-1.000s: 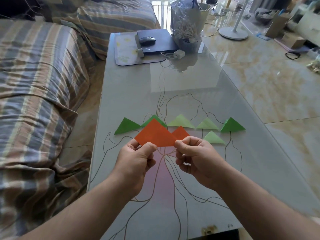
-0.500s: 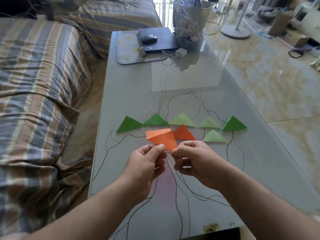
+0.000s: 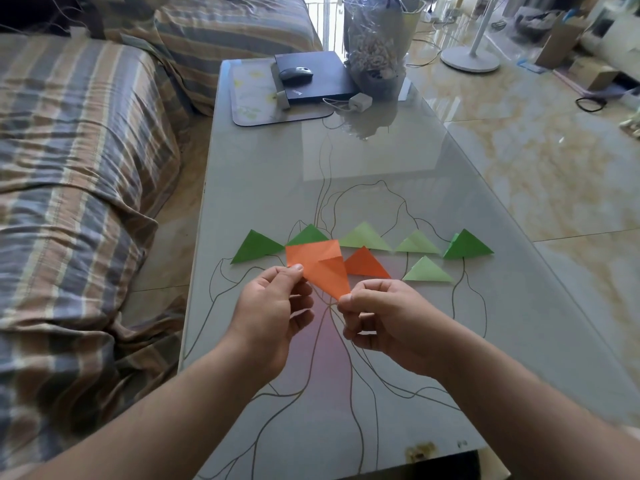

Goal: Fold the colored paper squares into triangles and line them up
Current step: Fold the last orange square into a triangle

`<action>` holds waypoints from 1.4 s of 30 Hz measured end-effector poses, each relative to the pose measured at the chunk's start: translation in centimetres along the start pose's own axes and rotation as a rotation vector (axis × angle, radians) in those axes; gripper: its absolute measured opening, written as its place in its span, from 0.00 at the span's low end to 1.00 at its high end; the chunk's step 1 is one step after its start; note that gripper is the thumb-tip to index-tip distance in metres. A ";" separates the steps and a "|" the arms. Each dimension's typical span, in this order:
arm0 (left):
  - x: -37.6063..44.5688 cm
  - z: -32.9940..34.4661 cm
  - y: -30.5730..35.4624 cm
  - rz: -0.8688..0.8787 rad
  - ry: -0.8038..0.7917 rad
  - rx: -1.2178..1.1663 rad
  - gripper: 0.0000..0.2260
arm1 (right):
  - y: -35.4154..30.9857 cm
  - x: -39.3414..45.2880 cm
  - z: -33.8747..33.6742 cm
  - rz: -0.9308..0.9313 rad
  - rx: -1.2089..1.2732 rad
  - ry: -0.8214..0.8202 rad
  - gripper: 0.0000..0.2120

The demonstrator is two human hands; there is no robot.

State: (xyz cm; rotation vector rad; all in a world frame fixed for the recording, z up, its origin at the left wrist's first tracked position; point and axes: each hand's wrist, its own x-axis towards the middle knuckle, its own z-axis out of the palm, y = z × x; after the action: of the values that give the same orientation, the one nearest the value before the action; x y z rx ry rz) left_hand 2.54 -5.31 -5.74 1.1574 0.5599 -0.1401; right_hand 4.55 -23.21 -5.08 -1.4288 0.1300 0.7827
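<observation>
The orange paper [image 3: 320,268], partly folded, is held above the glass table [image 3: 363,188]: the left hand [image 3: 273,310] pinches its left edge and the right hand [image 3: 377,313] pinches its lower corner. On the table just beyond it lie a folded orange triangle [image 3: 365,263], a light green triangle [image 3: 427,270] and a row of five green triangles [image 3: 363,237]. At the table's far end a clear plastic bag [image 3: 375,46] holds pale, small pieces that cannot be identified, beside a dark box [image 3: 322,79] with a computer mouse [image 3: 296,73] on it.
</observation>
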 end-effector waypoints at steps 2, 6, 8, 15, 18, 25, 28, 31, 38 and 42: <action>0.1 -0.1 0.1 -0.010 0.017 -0.006 0.05 | 0.0 0.0 0.0 0.000 -0.006 -0.017 0.14; 0.2 -0.1 0.1 -0.032 0.044 -0.036 0.04 | 0.1 -0.1 0.0 0.006 -0.066 -0.041 0.15; 0.3 -0.2 0.1 -0.024 0.024 -0.024 0.02 | 0.0 -0.1 0.1 0.008 -0.116 -0.036 0.13; -0.1 -0.1 -0.4 0.008 -0.088 0.196 0.03 | 0.1 0.6 0.0 -0.044 -0.021 0.159 0.02; -0.5 0.1 -0.5 -0.023 -0.123 0.200 0.02 | 0.1 0.7 -0.1 -0.066 -0.008 0.192 0.03; -0.5 0.3 -0.3 -0.062 -0.137 0.186 0.04 | -0.3 0.5 -0.1 -0.089 0.054 0.197 0.06; -0.5 0.3 -0.2 -0.077 -0.137 0.149 0.06 | -0.2 0.5 -0.3 -0.093 0.070 0.178 0.05; -0.5 0.3 0.1 -0.081 -0.140 0.118 0.08 | -0.3 0.6 -0.5 -0.102 0.112 0.153 0.07; -0.5 0.0 0.5 -0.055 -0.123 0.117 0.12 | -0.7 0.5 -0.8 -0.101 0.224 0.094 0.19; -0.4 -0.3 0.6 -0.041 -0.130 0.113 0.17 | -0.6 0.3 -0.9 -0.145 0.146 0.094 0.16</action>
State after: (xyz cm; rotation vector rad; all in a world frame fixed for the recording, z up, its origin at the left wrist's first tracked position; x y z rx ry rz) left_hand 2.36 -4.87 -5.10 1.2374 0.4655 -0.2833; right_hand 5.41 -23.90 -4.92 -1.3207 0.1512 0.5757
